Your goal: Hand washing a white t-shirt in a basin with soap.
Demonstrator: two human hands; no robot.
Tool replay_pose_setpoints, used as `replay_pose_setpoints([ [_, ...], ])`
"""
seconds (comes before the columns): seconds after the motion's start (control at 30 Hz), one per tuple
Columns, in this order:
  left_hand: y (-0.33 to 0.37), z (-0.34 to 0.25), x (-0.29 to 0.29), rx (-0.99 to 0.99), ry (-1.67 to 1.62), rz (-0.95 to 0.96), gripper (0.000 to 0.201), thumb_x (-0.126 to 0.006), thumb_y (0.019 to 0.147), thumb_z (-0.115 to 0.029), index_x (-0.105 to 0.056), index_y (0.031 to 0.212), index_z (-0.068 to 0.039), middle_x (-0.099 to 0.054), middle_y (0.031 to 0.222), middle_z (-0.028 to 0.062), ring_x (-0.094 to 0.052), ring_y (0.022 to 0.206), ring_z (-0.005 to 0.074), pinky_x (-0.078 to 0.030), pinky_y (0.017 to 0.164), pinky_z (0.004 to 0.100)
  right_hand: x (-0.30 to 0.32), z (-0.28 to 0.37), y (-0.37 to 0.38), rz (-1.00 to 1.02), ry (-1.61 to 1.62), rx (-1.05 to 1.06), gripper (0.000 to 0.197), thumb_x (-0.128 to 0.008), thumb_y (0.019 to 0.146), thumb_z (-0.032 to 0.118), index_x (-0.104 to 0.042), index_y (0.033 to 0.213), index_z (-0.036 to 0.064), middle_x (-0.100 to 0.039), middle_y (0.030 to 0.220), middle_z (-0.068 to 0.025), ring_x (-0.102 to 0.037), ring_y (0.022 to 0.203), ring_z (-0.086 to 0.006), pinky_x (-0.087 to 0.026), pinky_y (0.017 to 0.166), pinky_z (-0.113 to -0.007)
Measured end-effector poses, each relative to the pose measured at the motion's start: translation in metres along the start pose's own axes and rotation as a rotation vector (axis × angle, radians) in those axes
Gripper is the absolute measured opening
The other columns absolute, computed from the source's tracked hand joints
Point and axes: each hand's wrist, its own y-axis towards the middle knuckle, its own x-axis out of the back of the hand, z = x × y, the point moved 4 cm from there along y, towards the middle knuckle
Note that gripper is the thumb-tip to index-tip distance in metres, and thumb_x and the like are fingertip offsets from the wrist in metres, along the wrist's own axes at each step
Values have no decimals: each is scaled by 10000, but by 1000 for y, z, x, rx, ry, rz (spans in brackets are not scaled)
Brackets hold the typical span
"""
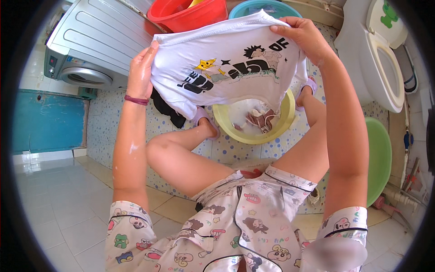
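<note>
A white shirt (pixel 217 59) with a printed front is stretched between the fingers of both hands, hanging from them toward the body. The left hand (pixel 141 72) grips one top corner, thumb showing on the near face; the right hand (pixel 312 43) pinches the other the same way. Both grips are narrow, closed on cloth, though some fingertips are hidden behind it.

The step in hand looks like holding the shirt spread open by its edge. A next move would seem to call for firm pinches and even tension.

Below the fingers, nearer the body, sits a yellow basin (pixel 253 139) of cloudy water with brown cloth (pixel 262 121) in it; the shirt hides its far rim, and I cannot tell whether they touch.

Left of the left fingers a washing machine (pixel 99 34) limits sideways room. Just past the fingers, a red tub (pixel 190 20) and a blue tub (pixel 239 10) crowd reach. Right of the right fingers, short of the toilet (pixel 385 68), some open room shows.
</note>
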Motion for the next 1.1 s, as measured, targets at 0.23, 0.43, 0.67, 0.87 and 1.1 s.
replay_pose_setpoints([
  [0.23, 2, -10, -11, 70, -132, 32, 268, -541, 831, -199, -574, 959, 34, -592, 917, 58, -540, 808, 97, -412, 744, 219, 2, -7, 1, 70, 137, -83, 257, -624, 765, 221, -584, 941, 39, -600, 818, -36, -569, 694, -90, -488, 635, -247],
  [0.43, 5, -3, -3, 124, -220, 44, 239, -534, 813, -165, -572, 960, 20, -583, 944, 59, -535, 861, 120, -411, 776, 250, 1, -18, 5, 140, 202, -122, 268, -610, 773, 235, -578, 963, 49, -607, 852, -61, -591, 714, -125, -494, 637, -283],
  [0.67, 6, 8, -1, 261, -325, 106, 240, -503, 834, -160, -549, 999, 8, -579, 962, 62, -540, 877, 126, -421, 785, 262, -7, -24, 0, 182, 405, -207, 309, -597, 785, 234, -540, 1024, 46, -597, 903, -64, -587, 776, -135, -497, 702, -308],
  [0.87, 13, 15, 0, 294, -333, 149, 261, -462, 854, -160, -520, 1038, 16, -566, 1013, 86, -536, 920, 146, -415, 827, 286, -12, -26, 0, 133, 416, -217, 304, -575, 800, 228, -523, 1035, 42, -592, 908, -61, -583, 795, -137, -497, 714, -311],
  [1.1, 20, 27, -7, 334, -317, 183, 259, -464, 858, -182, -531, 1020, 8, -573, 1000, 72, -537, 918, 140, -416, 818, 286, -11, -45, 6, 168, 476, -260, 337, -567, 807, 226, -493, 1082, 45, -575, 956, -68, -570, 838, -144, -484, 731, -303],
])
